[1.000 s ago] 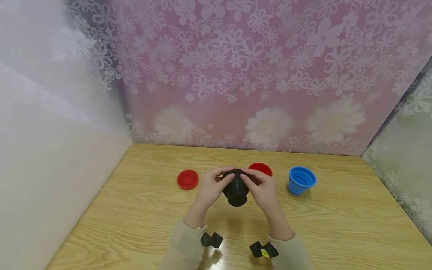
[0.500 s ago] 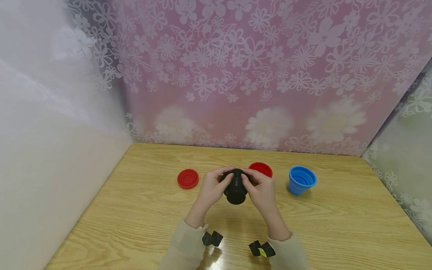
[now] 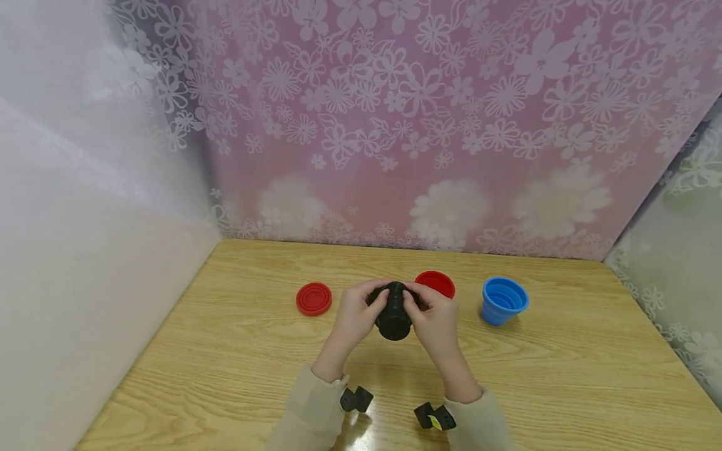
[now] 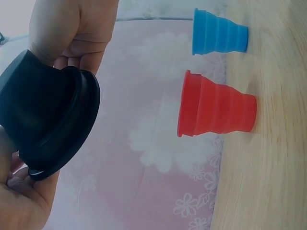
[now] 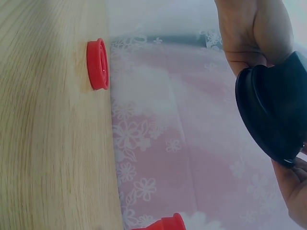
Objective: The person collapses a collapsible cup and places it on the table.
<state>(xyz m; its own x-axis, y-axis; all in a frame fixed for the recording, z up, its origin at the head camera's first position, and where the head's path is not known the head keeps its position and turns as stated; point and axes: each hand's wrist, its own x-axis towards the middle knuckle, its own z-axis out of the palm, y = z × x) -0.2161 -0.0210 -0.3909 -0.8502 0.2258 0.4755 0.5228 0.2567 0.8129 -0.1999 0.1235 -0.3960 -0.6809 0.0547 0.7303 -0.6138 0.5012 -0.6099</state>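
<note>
A black collapsible cup [image 3: 395, 324] is held up over the table between both hands, its base toward me and its wide rim facing away. My left hand [image 3: 353, 311] grips its left side, the thumb lying on the wall. On the opposite side my right hand [image 3: 439, 317] grips it in the same way. In the left wrist view the black cup [image 4: 45, 112] shows a stepped fold near its flared rim. The right wrist view shows the same black cup [image 5: 274, 108] with fingers on two sides of the rim. Its inside is hidden.
A flattened red collapsible cup [image 3: 313, 299] lies on the wooden table [image 3: 237, 351] to the left. Behind my right hand stands an expanded red cup [image 3: 435, 283], partly covered. An expanded blue cup [image 3: 504, 302] stands farther right. A flowered backdrop [image 3: 361, 156] rises behind the table.
The black cup's base has tipped slightly up and looks shorter in the head view. My thumbs have shifted a little on its wall. The other cups have stayed put.
</note>
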